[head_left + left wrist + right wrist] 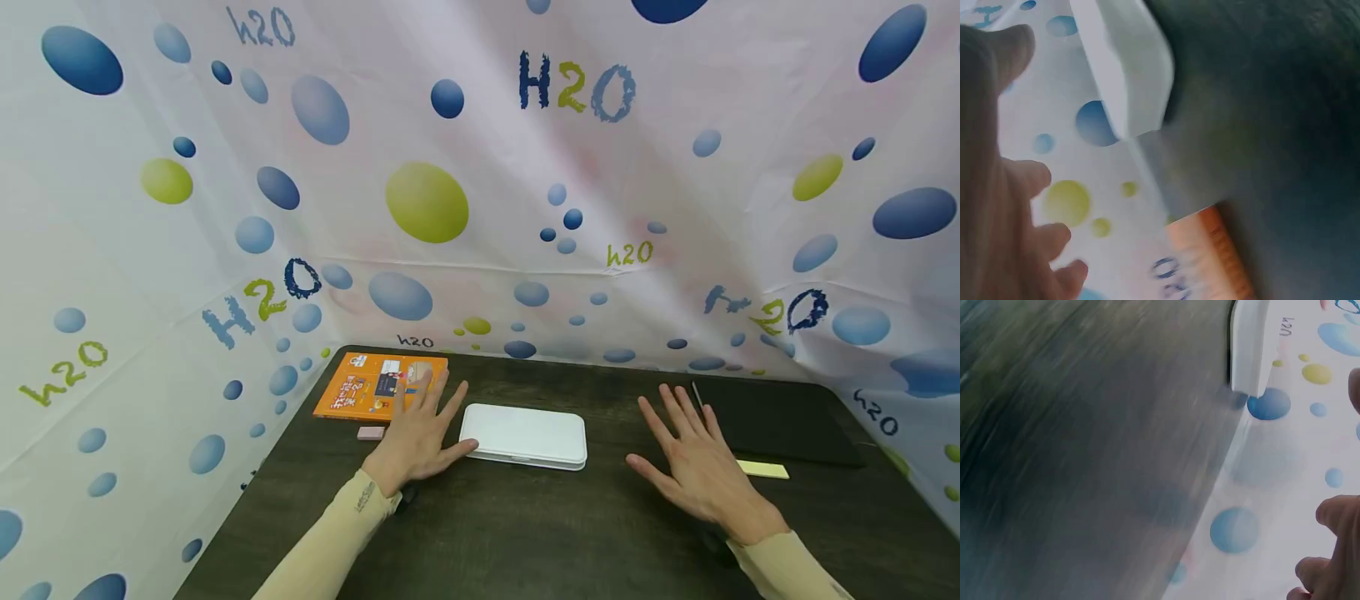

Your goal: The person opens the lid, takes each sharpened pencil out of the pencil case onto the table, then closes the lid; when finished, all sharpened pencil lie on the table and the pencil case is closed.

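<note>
My left hand point(417, 435) is spread with straight fingers, between an orange book point(360, 385) and a white flat case point(523, 433). Its thumb tip overlaps the left end of the case in the head view, and its fingertips overlap the book. The case lies closed near the middle of the table; its edge also shows in the left wrist view point(1138, 69) and the right wrist view point(1250, 350). On the right, my right hand point(701, 467) is spread too, holding nothing, its fingers close to a black flat pad point(780, 421).
A small pink eraser-like block point(371, 433) lies in front of the book. Beside the right hand are a yellow strip point(763, 469) and a thin pen-like stick point(697, 393) by the pad. A patterned curtain point(495, 167) stands behind and left of the dark table point(525, 533).
</note>
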{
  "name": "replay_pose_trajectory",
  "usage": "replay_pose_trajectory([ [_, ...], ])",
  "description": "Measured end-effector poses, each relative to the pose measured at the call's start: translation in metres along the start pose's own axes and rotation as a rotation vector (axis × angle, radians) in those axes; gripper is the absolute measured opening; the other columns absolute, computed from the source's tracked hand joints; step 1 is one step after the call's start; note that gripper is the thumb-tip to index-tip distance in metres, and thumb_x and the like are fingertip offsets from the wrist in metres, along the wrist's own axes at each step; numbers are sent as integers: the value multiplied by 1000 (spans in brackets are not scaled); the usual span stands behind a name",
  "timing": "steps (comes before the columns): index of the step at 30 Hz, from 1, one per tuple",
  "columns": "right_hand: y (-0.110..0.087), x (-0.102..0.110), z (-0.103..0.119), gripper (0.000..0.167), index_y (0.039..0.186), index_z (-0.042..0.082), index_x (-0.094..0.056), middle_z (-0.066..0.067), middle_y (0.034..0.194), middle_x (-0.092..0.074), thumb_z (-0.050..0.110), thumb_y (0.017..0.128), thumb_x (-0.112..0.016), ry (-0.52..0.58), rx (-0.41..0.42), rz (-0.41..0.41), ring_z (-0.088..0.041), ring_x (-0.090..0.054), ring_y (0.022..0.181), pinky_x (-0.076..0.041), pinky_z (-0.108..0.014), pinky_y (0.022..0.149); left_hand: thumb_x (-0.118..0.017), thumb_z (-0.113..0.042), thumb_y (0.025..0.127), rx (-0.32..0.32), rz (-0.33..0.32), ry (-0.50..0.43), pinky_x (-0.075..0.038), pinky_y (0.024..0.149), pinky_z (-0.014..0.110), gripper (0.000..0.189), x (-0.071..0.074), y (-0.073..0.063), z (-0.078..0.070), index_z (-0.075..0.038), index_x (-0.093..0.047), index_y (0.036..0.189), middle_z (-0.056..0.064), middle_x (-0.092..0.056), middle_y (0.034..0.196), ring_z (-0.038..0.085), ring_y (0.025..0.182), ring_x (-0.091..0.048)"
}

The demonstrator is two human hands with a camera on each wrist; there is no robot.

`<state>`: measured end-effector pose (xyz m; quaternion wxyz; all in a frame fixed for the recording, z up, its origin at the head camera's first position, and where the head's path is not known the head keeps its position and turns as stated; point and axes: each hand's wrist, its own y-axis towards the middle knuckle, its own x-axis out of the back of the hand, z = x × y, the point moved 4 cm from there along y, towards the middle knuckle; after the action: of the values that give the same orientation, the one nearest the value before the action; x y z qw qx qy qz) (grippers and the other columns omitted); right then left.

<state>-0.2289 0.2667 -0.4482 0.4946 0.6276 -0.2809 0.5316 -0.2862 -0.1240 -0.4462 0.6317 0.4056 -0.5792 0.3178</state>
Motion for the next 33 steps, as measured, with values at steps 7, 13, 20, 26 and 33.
replay_pose_trajectory([
  [7, 30, -12, 30, 84, 159, 14, -26, -20, 163, -17, 64, 96, -50, 123, 91, 99, -39, -11, 150, -14, -69, 113, -64, -76, 78, 3, 182, -278, -29, 112, 63, 112, -17, 14, 8, -9, -24, 159, 16, -31, 159, 38, 143, -33],
  [13, 51, -25, 52, 87, 156, 7, -31, -17, 162, -22, 65, 94, -52, 206, 170, 158, -38, -19, 149, -19, -66, 114, -73, -72, 73, -57, 179, -304, -32, 113, 57, 111, -23, 26, 5, -3, -36, 153, 15, -42, 153, 34, 139, -40],
  [20, 65, -39, 71, 91, 156, 3, -30, -17, 162, -24, 67, 94, -50, 249, 221, 193, -37, -21, 148, -22, -63, 115, -78, -64, 74, -99, 175, -347, -40, 111, 43, 109, -26, 30, 0, 2, -37, 151, 17, -47, 149, 30, 133, -49],
  [26, 73, -47, 82, 101, 155, 0, -30, -17, 161, -27, 69, 87, -60, 266, 264, 203, -34, -23, 148, -23, -58, 117, -79, -62, 75, -63, 182, -377, -40, 111, 43, 106, -30, 32, 1, 0, -38, 151, 15, -46, 150, 29, 134, -49],
  [33, 79, -55, 96, 94, 151, -3, -36, -20, 158, -32, 61, 88, -66, 225, 312, 194, -35, -29, 146, -24, -57, 117, -81, -59, 75, -49, 150, -403, -38, 112, 44, 103, -35, 31, 3, -2, -40, 150, 14, -47, 150, 30, 135, -47],
])
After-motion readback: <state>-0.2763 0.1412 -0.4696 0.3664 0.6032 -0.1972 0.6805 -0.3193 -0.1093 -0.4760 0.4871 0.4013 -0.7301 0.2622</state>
